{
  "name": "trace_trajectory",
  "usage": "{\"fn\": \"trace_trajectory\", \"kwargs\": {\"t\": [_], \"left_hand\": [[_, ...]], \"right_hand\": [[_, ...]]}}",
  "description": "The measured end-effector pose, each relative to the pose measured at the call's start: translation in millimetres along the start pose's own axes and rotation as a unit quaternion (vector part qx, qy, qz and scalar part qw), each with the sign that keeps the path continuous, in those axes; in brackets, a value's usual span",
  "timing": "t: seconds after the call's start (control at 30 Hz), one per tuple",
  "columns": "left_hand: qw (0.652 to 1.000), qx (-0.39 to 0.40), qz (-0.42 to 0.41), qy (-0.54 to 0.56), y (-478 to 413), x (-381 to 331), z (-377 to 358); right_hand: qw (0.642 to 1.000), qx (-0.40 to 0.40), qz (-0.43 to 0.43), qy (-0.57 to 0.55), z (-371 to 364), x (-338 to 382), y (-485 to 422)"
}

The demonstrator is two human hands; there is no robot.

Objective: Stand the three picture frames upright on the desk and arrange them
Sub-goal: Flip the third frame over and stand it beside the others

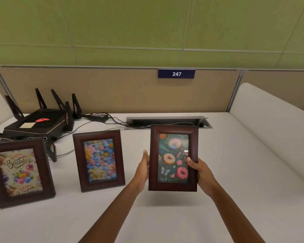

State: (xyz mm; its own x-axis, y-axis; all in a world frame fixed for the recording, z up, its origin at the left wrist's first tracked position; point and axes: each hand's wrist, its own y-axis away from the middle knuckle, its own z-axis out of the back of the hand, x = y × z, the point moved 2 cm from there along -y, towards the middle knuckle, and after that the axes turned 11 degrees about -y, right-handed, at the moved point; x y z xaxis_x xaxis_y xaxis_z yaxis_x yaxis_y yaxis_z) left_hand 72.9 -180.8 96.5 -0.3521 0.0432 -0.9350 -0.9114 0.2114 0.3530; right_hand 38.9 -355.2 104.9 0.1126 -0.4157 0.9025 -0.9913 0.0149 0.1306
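We hold the doughnut picture frame (173, 157) between both hands, to the right of the other two and in front of the cable hatch (167, 120). It appears to hang just above the table (235, 190), judging by the shadow under its lower edge. The left hand (144, 170) lies flat along its left side with fingers pressed together; the right hand (199, 170) pinches the right side, thumb on the glass. The flower frame (99, 160) and the birthday frame (20, 172) already stand, leaning back.

The likeliest mishap, we think, is letting go before the rear prop sits open: the frame would fall flat on its back or face. Setting it too far back could catch the hatch rim or the cables (116, 121). A thumb on the glass may smear it.

We cannot see any frame's back, so the props are hidden. The birthday frame is cut off at the left edge, and the router (37, 122) partly hides behind it.
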Motion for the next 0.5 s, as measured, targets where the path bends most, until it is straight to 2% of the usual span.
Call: {"fn": "trace_trajectory", "kwargs": {"t": [0.1,0.3,0.5], "left_hand": [[1.0,0.009,-0.002,0.005,-8.3,2.1,-3.7],[0.999,-0.035,-0.018,-0.026,-18.0,10.1,-3.3],[0.997,-0.041,-0.021,-0.06,-24.4,19.0,-3.3]], "right_hand": [[1.0,-0.001,0.006,0.002,-0.3,-3.4,-7.5],[1.0,-0.007,0.021,0.016,3.9,-7.1,-26.3],[0.999,-0.004,0.011,0.035,11.8,-9.6,-46.2]]}}
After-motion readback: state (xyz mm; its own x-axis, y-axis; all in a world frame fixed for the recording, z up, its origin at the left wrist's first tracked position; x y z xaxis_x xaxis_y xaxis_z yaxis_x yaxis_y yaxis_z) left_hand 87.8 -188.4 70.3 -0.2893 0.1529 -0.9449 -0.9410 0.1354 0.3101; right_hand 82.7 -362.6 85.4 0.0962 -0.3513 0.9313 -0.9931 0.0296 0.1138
